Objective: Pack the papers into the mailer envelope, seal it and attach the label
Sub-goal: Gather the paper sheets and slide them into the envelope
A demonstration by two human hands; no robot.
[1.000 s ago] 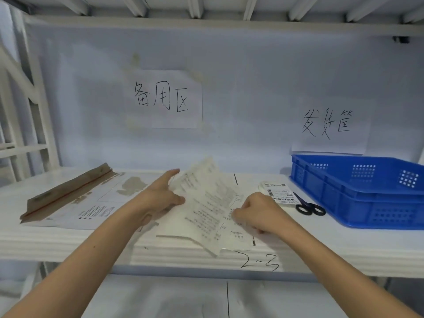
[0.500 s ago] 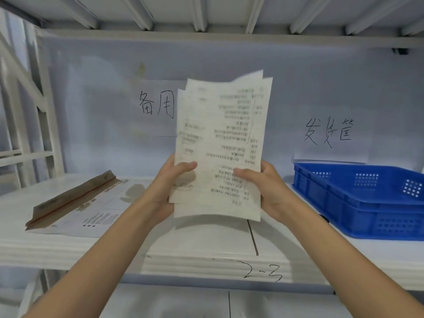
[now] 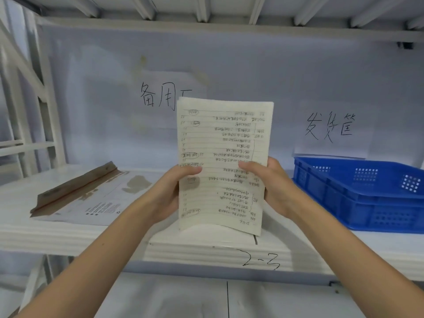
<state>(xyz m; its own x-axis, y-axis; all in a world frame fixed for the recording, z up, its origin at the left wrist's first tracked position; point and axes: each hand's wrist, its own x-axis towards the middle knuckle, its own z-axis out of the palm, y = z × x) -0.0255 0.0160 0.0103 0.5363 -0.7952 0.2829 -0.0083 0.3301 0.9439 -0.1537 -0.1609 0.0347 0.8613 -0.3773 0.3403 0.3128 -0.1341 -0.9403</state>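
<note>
A stack of handwritten lined papers (image 3: 223,143) stands upright above the white shelf (image 3: 68,232), its bottom edge close to the shelf surface. My left hand (image 3: 171,191) grips the stack's left edge and my right hand (image 3: 273,187) grips its right edge, thumbs on the front sheet. The white mailer envelope (image 3: 91,198) lies flat on the shelf to the left, its brown flap (image 3: 75,187) folded open. The label and scissors are hidden behind the papers and my right hand.
A blue plastic crate (image 3: 367,203) stands on the shelf at the right. Two handwritten paper signs (image 3: 330,129) hang on the back wall. White rack uprights (image 3: 29,125) rise at the left. The shelf front bears the mark "2-3".
The papers were lifted off the shelf and stood upright between both hands. Since half a second ago they have dropped lower and the sheets are squared into an even stack.
</note>
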